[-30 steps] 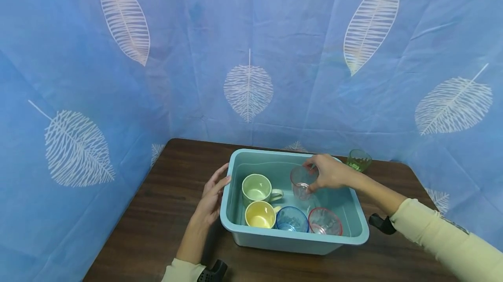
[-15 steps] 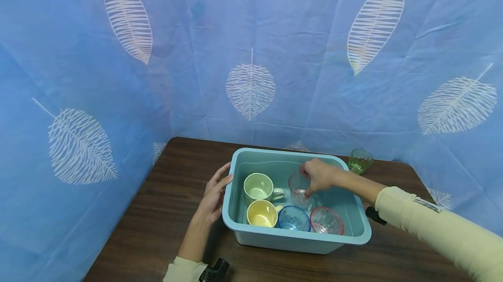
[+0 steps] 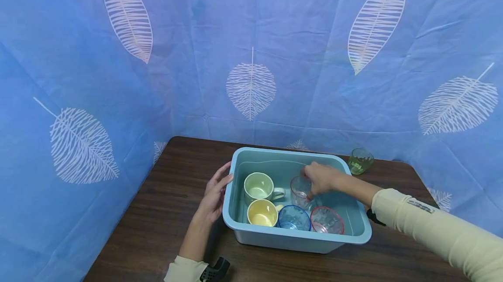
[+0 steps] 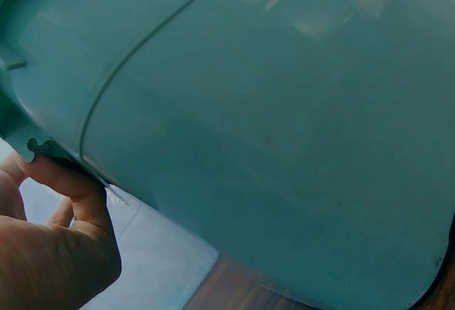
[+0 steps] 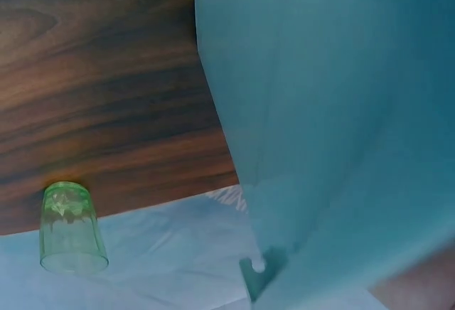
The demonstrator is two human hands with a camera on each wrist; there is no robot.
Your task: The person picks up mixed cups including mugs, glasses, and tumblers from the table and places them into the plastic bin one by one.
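Inside the light blue plastic tub (image 3: 296, 242), my right hand (image 3: 323, 180) holds a clear glass with a pinkish rim (image 3: 299, 191), fingers at its far side and thumb at its near side. My left hand (image 3: 212, 197) rests against the tub's left side, fingertips right at the rim; the left wrist view shows the bent fingers (image 4: 89, 195) beneath that rim. Left of the held glass stands a pale green mug (image 3: 257, 187). Along the near wall are a yellow mug (image 3: 262, 213), a blue-rimmed glass (image 3: 294, 218) and a red-rimmed glass (image 3: 327, 221).
A green glass (image 3: 360, 161) stands on the dark wooden table (image 3: 157, 212) behind the tub's right corner; the right wrist view shows this green glass (image 5: 71, 228) too. A blue cloth with white leaf prints (image 3: 251, 33) hangs behind the table.
My right hand has lowered the clear glass deeper into the tub, behind the blue-rimmed glass. The left hand keeps its place at the rim. The head view has shifted slightly.
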